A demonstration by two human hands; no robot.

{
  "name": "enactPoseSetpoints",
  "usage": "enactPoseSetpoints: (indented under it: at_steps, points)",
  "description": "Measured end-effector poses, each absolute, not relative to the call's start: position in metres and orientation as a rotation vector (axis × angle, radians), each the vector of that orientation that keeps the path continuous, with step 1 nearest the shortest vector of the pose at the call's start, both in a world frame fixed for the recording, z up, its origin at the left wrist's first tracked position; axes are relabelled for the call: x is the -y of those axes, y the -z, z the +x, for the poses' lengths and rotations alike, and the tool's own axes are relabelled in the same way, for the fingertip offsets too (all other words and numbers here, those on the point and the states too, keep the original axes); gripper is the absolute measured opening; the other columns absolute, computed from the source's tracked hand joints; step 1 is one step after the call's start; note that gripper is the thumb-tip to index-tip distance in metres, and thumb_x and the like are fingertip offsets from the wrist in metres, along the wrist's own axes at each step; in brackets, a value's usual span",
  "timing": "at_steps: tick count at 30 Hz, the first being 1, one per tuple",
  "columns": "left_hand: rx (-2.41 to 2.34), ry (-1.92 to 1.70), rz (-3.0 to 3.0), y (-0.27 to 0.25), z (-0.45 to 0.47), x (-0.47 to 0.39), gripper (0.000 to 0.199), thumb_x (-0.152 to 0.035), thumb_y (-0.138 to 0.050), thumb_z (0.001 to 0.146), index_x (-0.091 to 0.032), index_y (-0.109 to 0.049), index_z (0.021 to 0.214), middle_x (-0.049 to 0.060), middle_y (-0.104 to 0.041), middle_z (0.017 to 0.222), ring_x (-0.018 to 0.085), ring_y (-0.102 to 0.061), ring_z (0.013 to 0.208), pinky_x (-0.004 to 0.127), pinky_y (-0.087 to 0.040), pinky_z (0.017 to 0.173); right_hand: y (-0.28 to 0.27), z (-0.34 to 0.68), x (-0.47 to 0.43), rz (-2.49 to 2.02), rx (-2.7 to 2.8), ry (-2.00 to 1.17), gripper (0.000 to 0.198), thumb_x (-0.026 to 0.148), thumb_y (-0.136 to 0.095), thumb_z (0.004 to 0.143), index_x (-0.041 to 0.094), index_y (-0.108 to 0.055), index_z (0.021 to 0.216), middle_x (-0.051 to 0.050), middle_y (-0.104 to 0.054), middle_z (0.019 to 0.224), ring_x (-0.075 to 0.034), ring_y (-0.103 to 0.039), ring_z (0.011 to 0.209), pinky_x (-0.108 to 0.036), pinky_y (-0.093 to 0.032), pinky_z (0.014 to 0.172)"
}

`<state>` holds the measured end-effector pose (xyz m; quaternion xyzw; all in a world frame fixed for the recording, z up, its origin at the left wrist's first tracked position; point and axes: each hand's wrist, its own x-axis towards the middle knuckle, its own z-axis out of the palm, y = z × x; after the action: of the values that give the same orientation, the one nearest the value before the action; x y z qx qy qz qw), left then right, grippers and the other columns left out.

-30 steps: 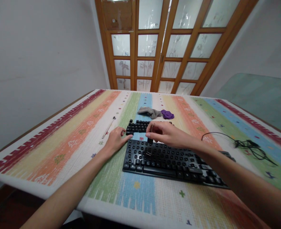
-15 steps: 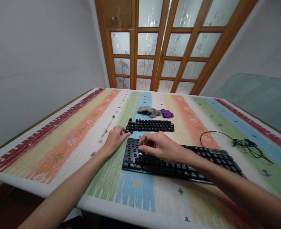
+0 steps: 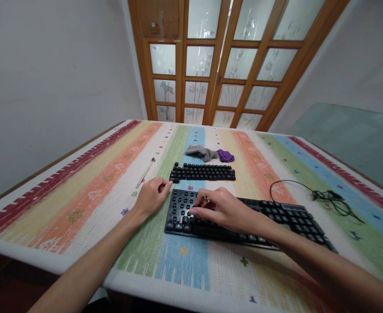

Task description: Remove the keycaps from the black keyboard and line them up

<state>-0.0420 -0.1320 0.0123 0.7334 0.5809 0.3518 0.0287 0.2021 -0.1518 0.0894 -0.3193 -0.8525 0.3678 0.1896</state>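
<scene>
A black keyboard (image 3: 224, 230) lies across the table in front of me, with bare key posts showing at its left end where caps are off. Over that end hangs my right hand (image 3: 222, 209), thumb and fingertips pinched on what looks like a small wire keycap puller (image 3: 206, 198). Just behind the keyboard, loose black keycaps (image 3: 207, 172) lie in rows. My left hand (image 3: 151, 195) rests on the cloth by the keyboard's left edge, fingers curled in and thumb near the front left keycap. Whether it holds anything is hidden.
A thin brush (image 3: 146, 172) lies left of the keycaps. Behind them are a grey cloth (image 3: 201, 152) and a purple cloth (image 3: 226, 156). The keyboard's black cable (image 3: 331, 198) lies coiled to the right. A striped tablecloth (image 3: 90, 191) covers the table.
My left hand has drawn back slightly to the left and towards me from the rows of keycaps. My right hand has shifted slightly to the right and down over the keyboard.
</scene>
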Motion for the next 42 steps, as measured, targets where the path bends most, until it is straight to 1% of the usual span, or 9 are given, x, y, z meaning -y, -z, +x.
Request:
enactPoseSetpoints:
  at_steps: [6,10,18,23,27,31,34,38,42]
  points:
    - [-1.847,-0.935,2.326,-0.012,-0.043,0.135,0.047,-0.041,-0.045,0.096,-0.019,-0.051,0.054,0.003,-0.057,0.056,0.015,-0.048,0.053,0.03,-0.035,0.059,-0.073,0.205,0.157,-0.99,2.194,-1.189,0.024,0.041,-0.065,0.089,0.018,-0.061,0.083,-0.002,-0.07,0.068,-0.015,-0.066,0.061,-0.025,-0.048,0.058]
    - [-1.781,-0.753,2.377,-0.01,-0.04,0.136,0.051,-0.044,-0.043,0.097,-0.019,-0.055,0.054,0.005,-0.062,0.058,0.018,-0.052,0.055,0.03,-0.034,0.058,-0.064,0.197,0.163,-1.01,2.051,-1.229,0.026,0.043,-0.063,0.09,0.017,-0.061,0.083,-0.003,-0.07,0.069,-0.015,-0.066,0.062,-0.026,-0.049,0.059]
    - [-1.694,-0.678,2.417,-0.009,-0.037,0.139,0.05,-0.04,-0.042,0.099,-0.019,-0.061,0.058,0.006,-0.065,0.061,0.019,-0.059,0.06,0.029,-0.038,0.06,-0.062,0.174,0.168,-0.823,2.465,-0.739,0.027,0.038,-0.058,0.094,0.017,-0.062,0.078,-0.001,-0.064,0.069,-0.013,-0.055,0.06,-0.025,-0.039,0.061]
    - [-1.673,-0.63,2.445,-0.011,-0.039,0.14,0.046,-0.037,-0.044,0.098,-0.019,-0.061,0.06,0.005,-0.065,0.062,0.018,-0.058,0.06,0.028,-0.036,0.059,-0.069,0.162,0.154,-0.909,2.504,-0.664,0.027,0.036,-0.055,0.096,0.017,-0.059,0.077,-0.001,-0.062,0.067,-0.012,-0.052,0.058,-0.025,-0.035,0.058]
    - [-1.654,-0.628,2.447,-0.011,-0.039,0.139,0.046,-0.038,-0.044,0.098,-0.019,-0.059,0.059,0.005,-0.062,0.06,0.017,-0.056,0.058,0.028,-0.034,0.058,-0.063,0.159,0.126,-1.128,2.283,-1.085,0.033,0.036,-0.046,0.099,0.017,-0.054,0.073,0.001,-0.059,0.057,-0.011,-0.055,0.051,-0.023,-0.038,0.053]
    - [-1.634,-0.674,2.436,-0.012,-0.04,0.14,0.046,-0.037,-0.045,0.097,-0.018,-0.055,0.056,0.003,-0.056,0.055,0.015,-0.049,0.053,0.028,-0.033,0.056,-0.052,0.163,0.108,-1.198,2.076,-1.407,0.031,0.038,-0.047,0.098,0.017,-0.054,0.077,0.003,-0.058,0.054,-0.009,-0.051,0.042,-0.021,-0.039,0.046]
    - [-1.554,-0.808,2.356,-0.018,-0.041,0.144,0.038,-0.035,-0.049,0.093,-0.018,-0.057,0.06,0.0,-0.053,0.054,0.013,-0.045,0.051,0.027,-0.033,0.055,-0.051,0.169,0.108,-1.129,2.05,-1.452,0.031,0.039,-0.049,0.098,0.017,-0.052,0.075,0.002,-0.06,0.056,-0.008,-0.051,0.043,-0.02,-0.038,0.046]
    - [-1.319,-0.906,2.13,-0.029,-0.039,0.152,0.022,-0.035,-0.056,0.088,-0.016,-0.066,0.08,-0.003,-0.053,0.057,0.011,-0.046,0.052,0.024,-0.036,0.054,-0.06,0.177,0.114,-0.989,2.067,-1.384,0.028,0.039,-0.048,0.098,0.016,-0.055,0.082,0.002,-0.06,0.061,-0.007,-0.051,0.044,-0.02,-0.038,0.046]
    - [-1.188,-0.772,1.946,-0.038,-0.036,0.158,0.03,-0.043,-0.06,0.086,-0.015,-0.068,0.092,-0.002,-0.056,0.065,0.011,-0.047,0.057,0.022,-0.036,0.054,-0.07,0.185,0.122,-0.869,2.072,-1.309,0.03,0.042,-0.047,0.099,0.016,-0.056,0.087,0.003,-0.06,0.066,-0.007,-0.051,0.046,-0.02,-0.039,0.047]
